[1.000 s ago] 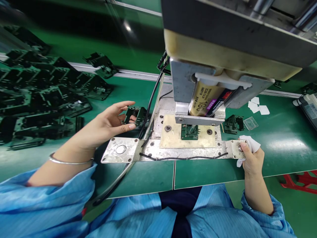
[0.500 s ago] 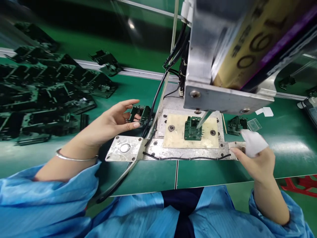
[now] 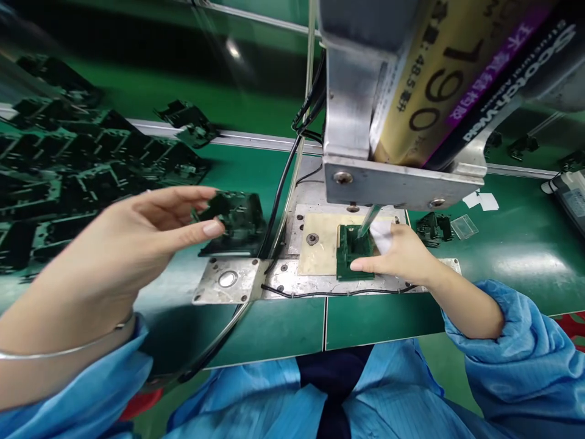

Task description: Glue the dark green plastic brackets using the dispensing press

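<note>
The raised left hand (image 3: 137, 235) pinches a dark plastic part (image 3: 235, 213) above the green tabletop (image 3: 274, 323), while the right hand (image 3: 400, 256), outstretched, grips another part (image 3: 350, 253) on the fixture plate (image 3: 320, 259) under the dispenser nozzle (image 3: 368, 221).

We are seeing bright overhead light glaring off the green bench (image 3: 525, 262) beyond the right hand (image 3: 402, 259). Left of the left hand (image 3: 137, 244), the dark parts (image 3: 68, 177) are smearing with motion blur. Above the fingertips, the glue cartridge (image 3: 439, 85) is looming, stretched by wide-angle distortion.
</note>
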Motion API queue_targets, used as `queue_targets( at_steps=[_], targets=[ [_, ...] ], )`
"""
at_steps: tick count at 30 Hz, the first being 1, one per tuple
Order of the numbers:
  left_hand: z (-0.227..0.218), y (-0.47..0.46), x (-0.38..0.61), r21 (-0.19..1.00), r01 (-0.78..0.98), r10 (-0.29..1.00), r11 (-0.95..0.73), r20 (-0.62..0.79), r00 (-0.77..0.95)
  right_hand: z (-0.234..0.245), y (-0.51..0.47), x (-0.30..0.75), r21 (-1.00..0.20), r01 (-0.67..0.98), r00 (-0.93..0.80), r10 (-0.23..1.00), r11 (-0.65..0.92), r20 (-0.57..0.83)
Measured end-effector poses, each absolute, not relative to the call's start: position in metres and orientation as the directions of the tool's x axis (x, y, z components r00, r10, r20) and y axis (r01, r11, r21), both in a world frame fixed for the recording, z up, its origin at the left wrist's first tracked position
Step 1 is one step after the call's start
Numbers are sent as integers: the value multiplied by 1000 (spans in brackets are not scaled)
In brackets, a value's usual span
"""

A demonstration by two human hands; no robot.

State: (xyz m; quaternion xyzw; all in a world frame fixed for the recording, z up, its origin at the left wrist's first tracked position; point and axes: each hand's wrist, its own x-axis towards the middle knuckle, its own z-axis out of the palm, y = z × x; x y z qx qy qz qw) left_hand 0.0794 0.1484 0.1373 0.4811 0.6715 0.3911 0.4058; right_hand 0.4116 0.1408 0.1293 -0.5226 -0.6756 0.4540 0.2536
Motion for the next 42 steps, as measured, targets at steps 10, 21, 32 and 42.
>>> queue_targets(
  at_steps=[10, 21, 32, 42],
  targets=[
    [150, 149, 174, 839, 297, 694, 456, -544, 472, 148, 83, 429, -969, 59, -631, 743, -240, -223],
    [128, 174, 202, 956, 285, 839, 62, -205, 504, 150, 32, 481, -940, 308, -180, 961, -149, -211],
    [121, 161, 207, 758, 593, 903, -272, -13, 430, 85, 35, 508, -855, 459, 301, 863, 241, 405],
    [110, 118, 118, 470, 830, 937, -301, 308, 166, 52, 13, 513, -750, 554, 189, 823, 361, 536]
  ],
)
